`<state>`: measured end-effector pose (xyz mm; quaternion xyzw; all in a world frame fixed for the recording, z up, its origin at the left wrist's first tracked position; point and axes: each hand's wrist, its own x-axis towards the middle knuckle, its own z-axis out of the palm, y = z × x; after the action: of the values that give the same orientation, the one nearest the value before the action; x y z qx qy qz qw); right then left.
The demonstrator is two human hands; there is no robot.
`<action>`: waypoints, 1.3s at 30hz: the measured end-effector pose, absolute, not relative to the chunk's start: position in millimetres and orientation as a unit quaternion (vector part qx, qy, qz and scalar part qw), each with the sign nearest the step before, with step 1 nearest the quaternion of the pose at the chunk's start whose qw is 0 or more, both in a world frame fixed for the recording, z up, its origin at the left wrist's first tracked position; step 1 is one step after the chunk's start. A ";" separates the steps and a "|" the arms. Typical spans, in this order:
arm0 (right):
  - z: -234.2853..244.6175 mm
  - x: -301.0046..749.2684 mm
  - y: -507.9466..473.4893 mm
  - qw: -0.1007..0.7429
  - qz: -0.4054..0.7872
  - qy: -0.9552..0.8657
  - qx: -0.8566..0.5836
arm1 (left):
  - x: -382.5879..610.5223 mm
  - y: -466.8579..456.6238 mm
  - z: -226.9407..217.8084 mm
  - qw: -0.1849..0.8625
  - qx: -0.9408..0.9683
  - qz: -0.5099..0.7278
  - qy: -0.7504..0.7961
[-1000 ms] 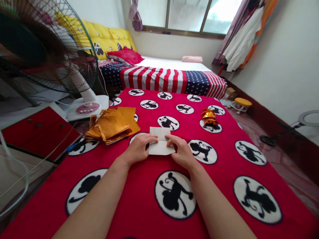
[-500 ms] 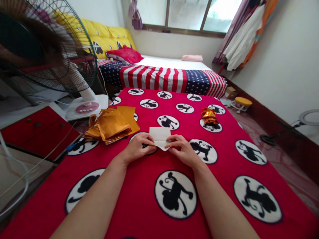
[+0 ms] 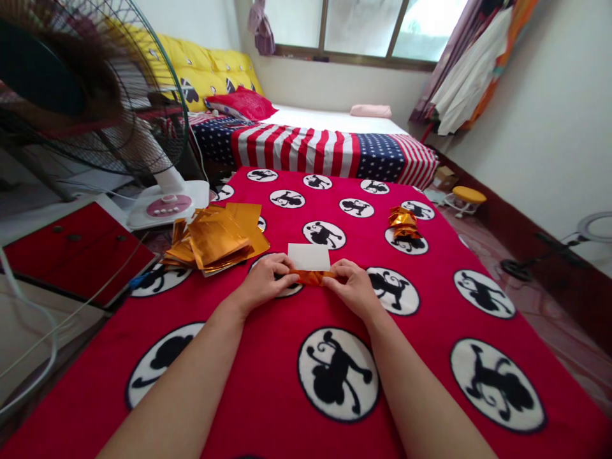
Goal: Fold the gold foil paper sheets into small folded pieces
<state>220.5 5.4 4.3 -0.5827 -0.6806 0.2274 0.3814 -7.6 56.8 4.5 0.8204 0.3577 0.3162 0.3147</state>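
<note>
A sheet of gold foil paper (image 3: 308, 256) lies before me with its white back facing up. Its near edge is folded over, so a strip of shiny gold shows along the front. My left hand (image 3: 268, 277) pinches the left end of that fold between thumb and fingers. At the right end, my right hand (image 3: 351, 284) grips the fold the same way. To the left of my hands is a loose pile of gold foil sheets (image 3: 220, 239). Farther off on the right sits a small stack of folded gold foil pieces (image 3: 403, 220).
A red cloth (image 3: 248, 382) with black figures in white circles covers the surface under my hands. At the left stands a fan (image 3: 167, 191) beside a red-topped cabinet (image 3: 71, 248). Beyond are a bed (image 3: 306, 150), a yellow stool (image 3: 468, 194) and a ring-light stand (image 3: 545, 255).
The near edge of the paper, curled with its white side showing before, is now turned over so the gold side shows. Both hands stay at its two ends.
</note>
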 end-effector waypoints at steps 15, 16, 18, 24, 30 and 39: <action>-0.1 209.5 8.0 0.325 0.132 -0.621 -0.701 | -2.4 56.5 -3.6 0.266 0.786 0.336 0.446; -0.3 208.4 8.3 0.318 0.123 -0.619 -0.708 | -2.4 56.7 -4.0 0.263 0.787 0.337 0.446; -0.5 207.0 8.7 0.309 0.112 -0.618 -0.714 | -2.5 57.1 -4.3 0.259 0.789 0.336 0.444; 0.5 206.9 8.2 0.308 0.114 -0.617 -0.716 | -2.7 58.0 -3.5 0.245 0.797 0.329 0.443; -1.0 206.1 8.8 0.314 0.114 -0.616 -0.714 | -1.5 57.2 -2.4 0.238 0.799 0.326 0.446; 1.6 205.8 9.4 0.310 0.119 -0.614 -0.716 | -0.4 56.7 1.3 0.241 0.787 0.329 0.463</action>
<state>205.8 9.4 1.6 -0.7161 -0.6139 0.1190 0.3102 -0.4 56.7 1.3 0.7867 0.4632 0.3291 0.2411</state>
